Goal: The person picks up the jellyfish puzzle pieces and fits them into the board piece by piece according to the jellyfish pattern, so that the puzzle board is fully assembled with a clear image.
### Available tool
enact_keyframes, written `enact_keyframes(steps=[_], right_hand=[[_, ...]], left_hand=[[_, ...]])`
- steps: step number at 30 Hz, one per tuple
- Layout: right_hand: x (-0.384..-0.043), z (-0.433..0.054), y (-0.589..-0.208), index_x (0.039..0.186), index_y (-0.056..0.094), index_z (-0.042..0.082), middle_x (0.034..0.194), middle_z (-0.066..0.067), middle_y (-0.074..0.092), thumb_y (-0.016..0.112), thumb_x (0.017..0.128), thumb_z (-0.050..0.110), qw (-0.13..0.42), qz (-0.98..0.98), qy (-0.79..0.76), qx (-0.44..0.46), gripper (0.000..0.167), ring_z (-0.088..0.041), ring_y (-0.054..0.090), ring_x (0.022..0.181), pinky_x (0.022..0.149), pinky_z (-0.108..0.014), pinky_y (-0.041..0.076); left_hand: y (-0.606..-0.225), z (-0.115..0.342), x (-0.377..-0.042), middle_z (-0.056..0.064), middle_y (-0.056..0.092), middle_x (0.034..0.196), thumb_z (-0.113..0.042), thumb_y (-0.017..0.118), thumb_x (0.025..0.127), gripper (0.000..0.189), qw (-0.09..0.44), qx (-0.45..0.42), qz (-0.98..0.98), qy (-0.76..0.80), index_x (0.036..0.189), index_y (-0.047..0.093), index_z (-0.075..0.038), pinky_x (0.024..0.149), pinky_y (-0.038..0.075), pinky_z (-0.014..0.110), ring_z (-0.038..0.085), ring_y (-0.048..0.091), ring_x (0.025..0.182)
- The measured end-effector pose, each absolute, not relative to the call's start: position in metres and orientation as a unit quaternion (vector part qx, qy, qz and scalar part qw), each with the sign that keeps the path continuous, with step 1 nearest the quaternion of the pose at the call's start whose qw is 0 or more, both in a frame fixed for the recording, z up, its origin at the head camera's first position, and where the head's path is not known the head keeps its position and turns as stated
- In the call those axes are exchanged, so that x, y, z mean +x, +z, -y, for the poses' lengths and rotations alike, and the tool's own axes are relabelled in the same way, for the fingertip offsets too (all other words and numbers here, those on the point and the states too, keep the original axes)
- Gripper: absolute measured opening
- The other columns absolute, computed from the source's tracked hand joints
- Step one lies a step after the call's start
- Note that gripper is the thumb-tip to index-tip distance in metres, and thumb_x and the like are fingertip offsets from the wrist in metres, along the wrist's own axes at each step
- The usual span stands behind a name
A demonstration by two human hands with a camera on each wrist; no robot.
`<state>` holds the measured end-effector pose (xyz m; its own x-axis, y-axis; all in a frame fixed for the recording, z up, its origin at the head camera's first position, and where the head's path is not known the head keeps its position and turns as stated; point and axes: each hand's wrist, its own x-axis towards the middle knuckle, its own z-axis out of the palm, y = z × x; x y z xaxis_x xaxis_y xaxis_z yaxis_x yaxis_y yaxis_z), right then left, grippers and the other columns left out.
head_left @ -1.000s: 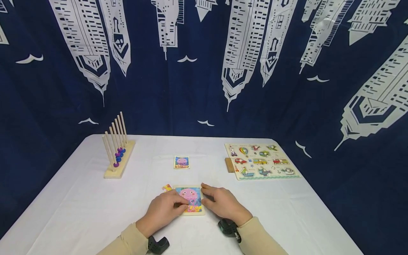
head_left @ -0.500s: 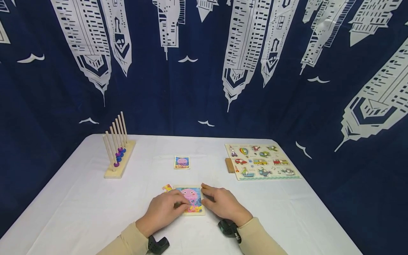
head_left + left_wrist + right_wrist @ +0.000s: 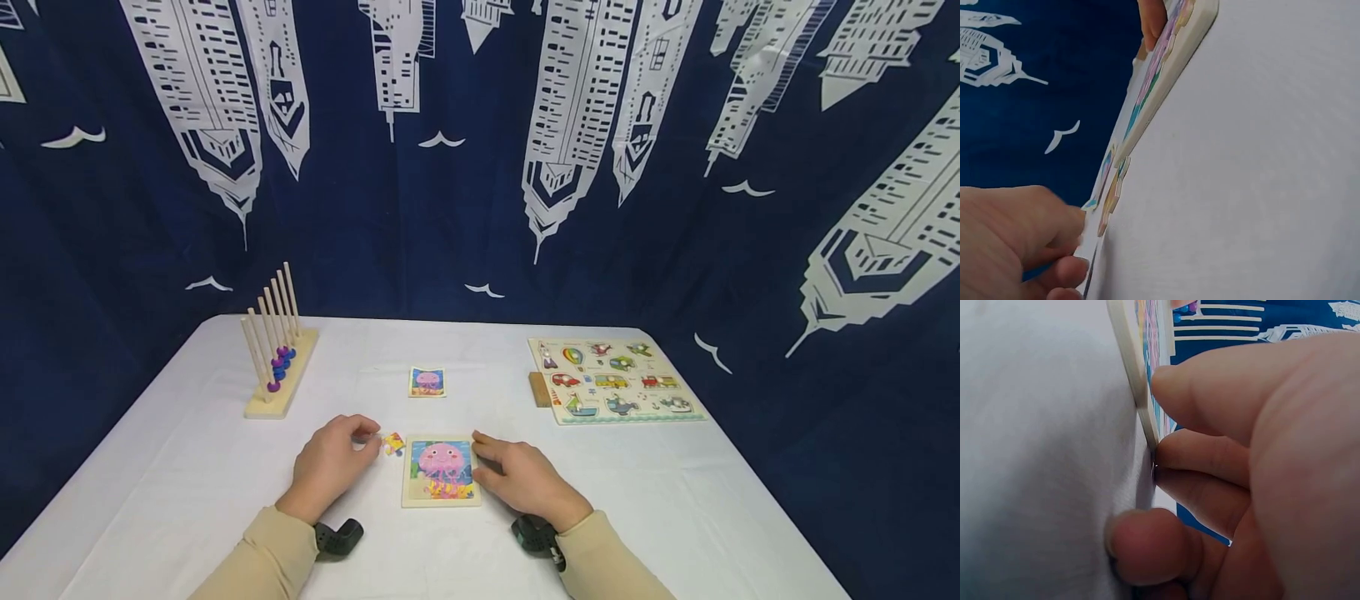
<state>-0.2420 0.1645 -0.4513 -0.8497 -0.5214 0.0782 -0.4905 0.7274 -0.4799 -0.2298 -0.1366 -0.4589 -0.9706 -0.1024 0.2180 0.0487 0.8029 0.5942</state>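
Note:
In the head view, a wooden jigsaw puzzle (image 3: 444, 468) with a pink octopus-like creature lies flat in its pale tray. Bare wood shows at its lower left. My left hand (image 3: 333, 462) is left of the tray, thumb and fingers bent loosely beside several small loose puzzle pieces (image 3: 394, 443). In the left wrist view its fingertips are close to these pieces (image 3: 1112, 197); no piece is visibly held. My right hand (image 3: 528, 479) rests its thumb and fingertips against the tray's right edge, as the right wrist view shows at the tray (image 3: 1132, 362).
A small picture card (image 3: 427, 382) of the same creature lies behind the tray. At the back left stands a peg stand (image 3: 281, 375) with purple and blue beads. A vehicle puzzle board (image 3: 618, 379) leans over a brown wooden block (image 3: 539, 389) at the back right.
My left hand has left the puzzle and moved left to beside the loose pieces, uncovering the puzzle's left side. My right hand has stayed at the tray's edge.

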Motion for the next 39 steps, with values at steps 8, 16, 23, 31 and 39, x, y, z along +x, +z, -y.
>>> enact_keyframes(steps=[8, 16, 23, 31, 39], right_hand=[[-0.2420, -0.1637, -0.4518, 0.142, 0.061, 0.007, 0.155, -0.002, 0.052, 0.065, 0.101, 0.028, 0.030, -0.931, -0.242, -0.273, 0.047, -0.026, 0.052, 0.141, 0.113, -0.049, 0.043], [-0.2402, -0.1638, -0.4506, 0.142, 0.062, 0.007, 0.155, -0.003, 0.053, 0.066, 0.100, 0.028, 0.030, -0.930, -0.248, -0.271, 0.047, -0.027, 0.051, 0.141, 0.112, -0.050, 0.043], [-0.2404, -0.1637, -0.4503, 0.142, 0.062, 0.007, 0.155, -0.002, 0.052, 0.066, 0.101, 0.029, 0.033, -0.929, -0.252, -0.268, 0.047, -0.026, 0.050, 0.142, 0.113, -0.050, 0.042], [-0.2401, -0.1623, -0.4487, 0.142, 0.062, 0.007, 0.155, -0.002, 0.052, 0.066, 0.100, 0.028, 0.036, -0.930, -0.251, -0.267, 0.047, -0.026, 0.050, 0.142, 0.113, -0.049, 0.042], [-0.2413, -0.1628, -0.4508, 0.142, 0.062, 0.007, 0.155, -0.002, 0.052, 0.066, 0.101, 0.027, 0.030, -0.930, -0.247, -0.272, 0.046, -0.025, 0.051, 0.141, 0.113, -0.049, 0.043]], left_hand=[[-0.4675, 0.1370, -0.2331, -0.002, 0.069, 0.101, -0.039, 0.084, 0.084, 0.034, 0.110, -0.015, 0.952, -0.286, 0.112, 0.079, -0.021, 0.070, 0.051, 0.037, 0.017, 0.066, 0.090], [-0.4660, 0.1343, -0.2325, -0.004, 0.064, 0.096, -0.037, 0.084, 0.082, 0.025, 0.111, -0.037, 0.956, -0.268, 0.101, 0.076, -0.023, 0.067, 0.049, 0.035, 0.012, 0.060, 0.081], [-0.4669, 0.1343, -0.2339, -0.005, 0.061, 0.101, -0.033, 0.074, 0.091, 0.035, 0.093, -0.068, 0.960, -0.257, 0.125, 0.074, -0.023, 0.062, 0.043, 0.031, 0.009, 0.051, 0.072], [-0.4612, 0.1320, -0.2305, -0.005, 0.057, 0.101, -0.028, 0.075, 0.092, 0.028, 0.055, -0.093, 0.966, -0.236, 0.120, 0.073, -0.027, 0.062, 0.043, 0.031, 0.010, 0.049, 0.071], [-0.4600, 0.1336, -0.2304, -0.005, 0.056, 0.102, -0.029, 0.077, 0.089, 0.037, 0.052, -0.106, 0.967, -0.225, 0.126, 0.072, -0.026, 0.061, 0.042, 0.031, 0.009, 0.048, 0.071]])
